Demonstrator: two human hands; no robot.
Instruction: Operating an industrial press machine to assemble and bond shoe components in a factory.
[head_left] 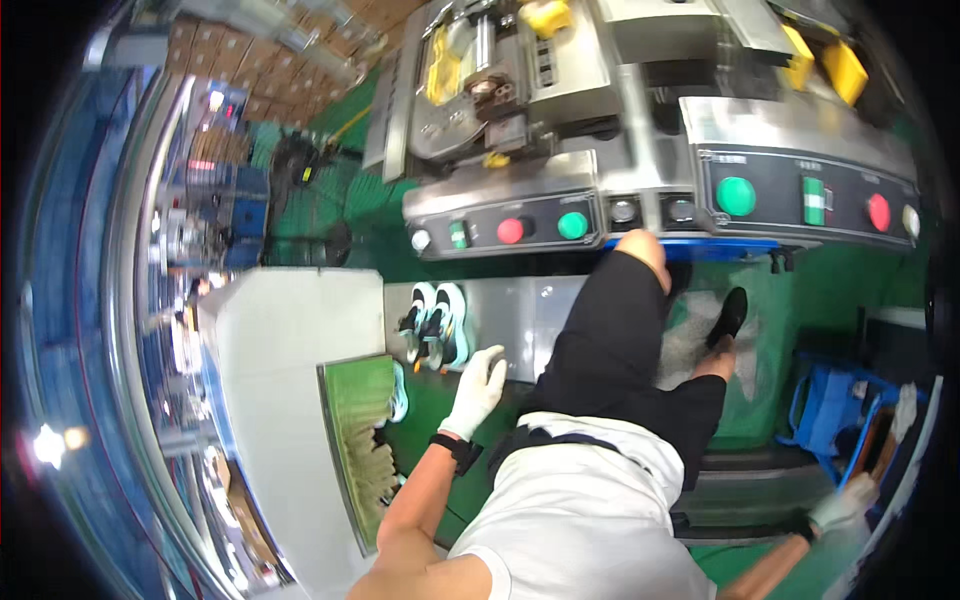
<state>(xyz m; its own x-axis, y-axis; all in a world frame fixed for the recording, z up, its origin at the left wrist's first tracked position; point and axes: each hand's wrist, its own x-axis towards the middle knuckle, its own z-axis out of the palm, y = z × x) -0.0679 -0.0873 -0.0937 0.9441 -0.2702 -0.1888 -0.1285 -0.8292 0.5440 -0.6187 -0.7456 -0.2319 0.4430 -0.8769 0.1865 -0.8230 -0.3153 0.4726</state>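
My left hand (477, 392), in a white glove with a black band at the wrist, hangs beside a metal shelf. Its fingers are loosely bent and apart, with nothing seen between them. Just past the fingertips a pair of black, white and pale blue sneakers (436, 325) stands on the grey metal shelf (505, 310). Far to the right, my right hand (843, 503), also white-gloved, reaches out close to a brown panel (880, 445) by a blue frame. Motion blurs its fingers, so any hold is hidden.
Ahead stands a machine with two control panels (810, 200) bearing green and red buttons. A white board (290, 400) and a green-lined tray (360, 450) with another shoe (399, 392) lie left. A blue stool-like frame (825, 410) stands right. Stacked cartons (225, 60) are far left.
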